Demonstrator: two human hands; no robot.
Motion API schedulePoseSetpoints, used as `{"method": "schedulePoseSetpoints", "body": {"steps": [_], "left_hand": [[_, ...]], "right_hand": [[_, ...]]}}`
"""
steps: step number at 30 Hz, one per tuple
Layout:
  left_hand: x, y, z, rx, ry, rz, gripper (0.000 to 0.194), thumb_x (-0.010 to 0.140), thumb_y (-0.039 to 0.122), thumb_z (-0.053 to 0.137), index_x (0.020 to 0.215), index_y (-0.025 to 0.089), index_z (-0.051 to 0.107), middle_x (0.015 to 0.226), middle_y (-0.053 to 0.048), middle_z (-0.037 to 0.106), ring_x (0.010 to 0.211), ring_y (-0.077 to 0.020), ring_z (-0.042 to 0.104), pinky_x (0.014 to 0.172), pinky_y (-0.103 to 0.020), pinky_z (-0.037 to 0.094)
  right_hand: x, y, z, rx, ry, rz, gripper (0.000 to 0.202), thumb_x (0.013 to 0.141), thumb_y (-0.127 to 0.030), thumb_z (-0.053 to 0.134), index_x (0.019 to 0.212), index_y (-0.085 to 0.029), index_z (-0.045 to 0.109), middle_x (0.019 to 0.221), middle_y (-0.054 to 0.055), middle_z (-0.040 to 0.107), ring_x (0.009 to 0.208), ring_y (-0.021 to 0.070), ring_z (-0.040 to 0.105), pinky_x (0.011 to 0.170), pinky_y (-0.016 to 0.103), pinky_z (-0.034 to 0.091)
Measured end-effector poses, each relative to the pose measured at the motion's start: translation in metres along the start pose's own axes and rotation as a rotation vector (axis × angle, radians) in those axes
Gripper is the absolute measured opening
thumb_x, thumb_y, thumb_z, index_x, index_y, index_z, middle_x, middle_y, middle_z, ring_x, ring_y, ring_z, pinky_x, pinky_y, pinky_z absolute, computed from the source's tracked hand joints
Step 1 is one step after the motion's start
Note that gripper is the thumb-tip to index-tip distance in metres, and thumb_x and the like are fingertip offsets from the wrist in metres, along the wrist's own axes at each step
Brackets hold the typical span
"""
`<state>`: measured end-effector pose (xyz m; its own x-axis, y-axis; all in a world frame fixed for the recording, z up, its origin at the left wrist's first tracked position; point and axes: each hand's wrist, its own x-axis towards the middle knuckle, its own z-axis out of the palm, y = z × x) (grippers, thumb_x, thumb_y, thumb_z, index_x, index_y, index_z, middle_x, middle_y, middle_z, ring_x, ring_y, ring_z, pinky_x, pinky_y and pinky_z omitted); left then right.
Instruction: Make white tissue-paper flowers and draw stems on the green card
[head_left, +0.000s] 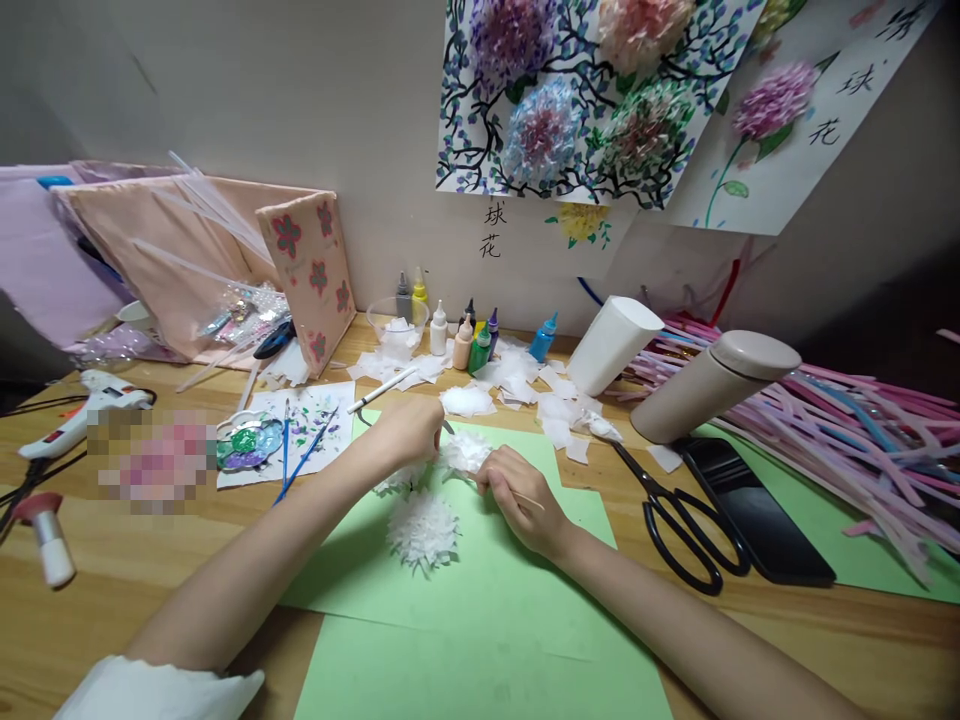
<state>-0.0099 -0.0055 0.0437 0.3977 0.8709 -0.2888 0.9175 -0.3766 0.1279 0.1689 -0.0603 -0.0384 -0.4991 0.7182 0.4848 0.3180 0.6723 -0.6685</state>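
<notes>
Green paper sheets [480,640] lie on the wooden table under both hands. A white fringed paper flower [424,531] rests on them in front of me. Another white flower [466,452] lies between my hands, and part of a third [400,480] shows below my left hand. My left hand [414,430] is closed above the flowers; what it pinches is too small to name. My right hand [523,497] is wrapped round a thin wooden stick [529,499], its fingers at the edge of the flower between the hands.
Black scissors [686,530] and a phone [757,510] lie right. White paper squares [517,372], paint bottles [480,350] and two upright-leaning cylinders [615,345] stand behind. Left are brushes [304,460], a palette [250,441] and a glue gun [86,412].
</notes>
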Motion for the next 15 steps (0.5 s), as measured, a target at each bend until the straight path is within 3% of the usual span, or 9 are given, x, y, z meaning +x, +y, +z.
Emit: {"method": "schedulePoseSetpoints", "body": {"steps": [7, 15], "left_hand": [[0.004, 0.006, 0.008, 0.016, 0.010, -0.048, 0.015, 0.060, 0.013, 0.063, 0.074, 0.016, 0.070, 0.076, -0.009, 0.068, 0.081, -0.0226, 0.062, 0.073, -0.028, 0.045], [0.004, 0.009, 0.010, 0.075, 0.021, -0.057, 0.018, 0.061, 0.009, 0.061, 0.075, 0.016, 0.070, 0.075, -0.011, 0.067, 0.084, -0.0241, 0.062, 0.073, -0.029, 0.046]], "right_hand": [[0.002, -0.002, 0.002, 0.022, 0.040, 0.026, 0.032, 0.094, -0.018, 0.023, 0.068, -0.019, 0.043, 0.066, 0.003, 0.048, 0.066, 0.0155, 0.042, 0.065, 0.031, 0.036], [-0.003, -0.006, -0.003, 0.030, 0.095, -0.204, 0.031, 0.092, -0.020, 0.023, 0.069, -0.019, 0.045, 0.063, 0.004, 0.049, 0.062, 0.0159, 0.042, 0.061, 0.032, 0.036]]}}
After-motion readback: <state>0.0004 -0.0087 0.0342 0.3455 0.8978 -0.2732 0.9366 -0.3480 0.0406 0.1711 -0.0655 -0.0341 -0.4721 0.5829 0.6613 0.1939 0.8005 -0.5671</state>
